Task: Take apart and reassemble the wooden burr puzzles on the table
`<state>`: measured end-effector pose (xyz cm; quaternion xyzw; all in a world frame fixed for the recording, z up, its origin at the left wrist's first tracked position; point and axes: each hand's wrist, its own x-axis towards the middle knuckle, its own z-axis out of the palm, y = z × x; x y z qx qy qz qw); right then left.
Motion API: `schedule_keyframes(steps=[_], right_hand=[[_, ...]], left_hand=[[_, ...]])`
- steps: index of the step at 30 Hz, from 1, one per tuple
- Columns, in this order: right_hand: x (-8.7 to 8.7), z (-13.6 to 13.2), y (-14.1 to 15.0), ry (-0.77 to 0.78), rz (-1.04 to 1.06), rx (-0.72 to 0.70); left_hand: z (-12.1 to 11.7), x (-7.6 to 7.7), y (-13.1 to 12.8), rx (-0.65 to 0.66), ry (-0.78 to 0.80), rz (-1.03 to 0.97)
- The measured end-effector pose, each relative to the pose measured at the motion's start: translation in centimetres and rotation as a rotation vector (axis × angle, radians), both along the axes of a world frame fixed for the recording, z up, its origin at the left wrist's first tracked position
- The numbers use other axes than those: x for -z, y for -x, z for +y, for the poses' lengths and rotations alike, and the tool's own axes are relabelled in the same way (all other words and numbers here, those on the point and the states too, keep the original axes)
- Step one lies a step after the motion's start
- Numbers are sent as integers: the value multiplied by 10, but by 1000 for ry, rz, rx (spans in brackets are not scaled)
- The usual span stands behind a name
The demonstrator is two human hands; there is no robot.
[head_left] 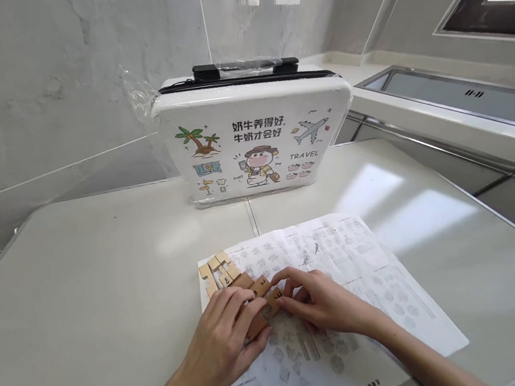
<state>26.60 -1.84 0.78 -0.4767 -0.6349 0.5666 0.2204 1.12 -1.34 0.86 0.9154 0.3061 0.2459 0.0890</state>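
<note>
Clasping wooden blocks (261, 285) on the left of the paper (357, 255), the left hand (222, 335) should brace firmly; the right hand (320, 300) pinches one end.

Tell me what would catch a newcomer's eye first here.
The glossy white case with its cartoon figure stands out first, towards the back of the pale table. Next come the left hand and right hand, on wooden pieces over a printed sheet in front.
</note>
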Motion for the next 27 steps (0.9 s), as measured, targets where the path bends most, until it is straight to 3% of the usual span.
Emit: schedule_keyframes(steps=[9, 20, 27], right_hand=[[2, 2, 2, -85, -17, 86], [-5, -2, 6, 146, 135, -7], [-8, -2, 7, 216, 187, -82]], left_hand=[[1, 6, 1, -64, 56, -9], [6, 0, 4, -118, 78, -47], [11, 6, 8, -136, 58, -19]])
